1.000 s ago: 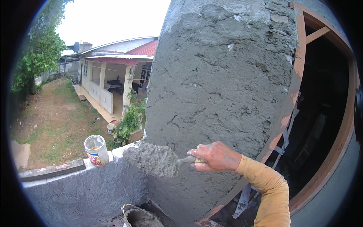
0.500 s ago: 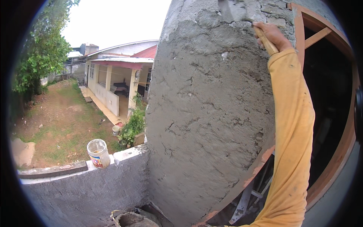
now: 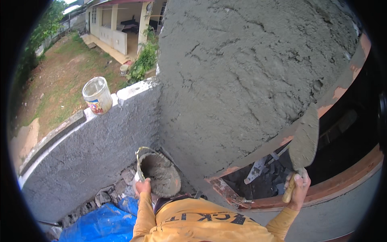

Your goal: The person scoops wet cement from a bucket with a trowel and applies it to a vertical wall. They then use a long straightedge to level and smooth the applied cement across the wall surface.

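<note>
My left hand [image 3: 143,186] grips the side of a mortar-caked bucket [image 3: 171,181] with a wire handle, tilted at the foot of the wall, grey mortar inside it. My right hand [image 3: 297,188] is closed round the wooden handle [image 3: 288,190] of a trowel. Its broad blade [image 3: 304,139] points upward, coated in a thin grey layer, in front of the window opening at the right. The plastered wall [image 3: 246,76] rises before me, covered in rough, wet-looking grey mortar.
A low parapet [image 3: 121,133] on the left carries a dirty white plastic pail [image 3: 96,101]. A blue tarp [image 3: 94,226] and rubble [image 3: 105,195] lie below it. The opening [image 3: 342,133] has a wooden frame [image 3: 338,183]. A yard [image 3: 60,84] and a porch house [image 3: 117,36] are beyond.
The view has tilted downward. My right hand with the trowel has come down from high on the wall. The lump of mortar has left the blade. My left hand now shows, holding the bucket.
</note>
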Demonstrator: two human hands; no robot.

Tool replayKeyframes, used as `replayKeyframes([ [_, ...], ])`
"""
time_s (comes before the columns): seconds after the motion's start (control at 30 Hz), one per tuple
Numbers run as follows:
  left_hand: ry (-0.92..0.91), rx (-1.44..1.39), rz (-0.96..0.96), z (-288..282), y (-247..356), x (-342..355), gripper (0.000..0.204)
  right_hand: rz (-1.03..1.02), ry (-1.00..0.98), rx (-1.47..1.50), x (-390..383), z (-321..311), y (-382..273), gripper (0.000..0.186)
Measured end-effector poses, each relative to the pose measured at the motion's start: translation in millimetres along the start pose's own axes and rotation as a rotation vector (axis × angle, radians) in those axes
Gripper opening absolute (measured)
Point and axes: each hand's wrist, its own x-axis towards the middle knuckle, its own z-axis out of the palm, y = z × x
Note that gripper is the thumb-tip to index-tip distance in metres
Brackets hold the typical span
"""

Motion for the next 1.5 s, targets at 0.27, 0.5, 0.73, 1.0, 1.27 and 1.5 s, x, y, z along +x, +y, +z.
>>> replayKeyframes([
  [0.27,-0.246,0.197,0.169,13.3,39.9,-3.1,0.042,-0.099,-1.404,-1.227,-8.4,206.3,166.4,0.036],
  [0.5,-0.374,0.178,0.220,5.7,69.5,-29.8,0.039,-0.080,-1.290,-1.123,-53.6,309.4,239.5,0.040],
  [0.73,-0.244,-0.055,0.116,-1.5,71.7,2.5,0.035,-0.158,-0.978,-0.705,-32.9,284.1,232.2,0.045],
  [1.0,0.021,0.001,-0.035,8.2,8.3,16.7,0.042,-0.313,-0.996,-0.722,36.8,290.8,165.6,0.043],
  [1.27,0.256,-0.093,-0.123,-0.1,-6.3,6.5,0.040,-0.615,-0.967,-0.975,126.5,266.7,53.2,0.041],
  [1.5,0.203,-0.078,-0.197,-12.9,-47.6,32.9,0.047,-1.061,-0.774,-0.942,184.3,289.7,-123.3,0.038],
])
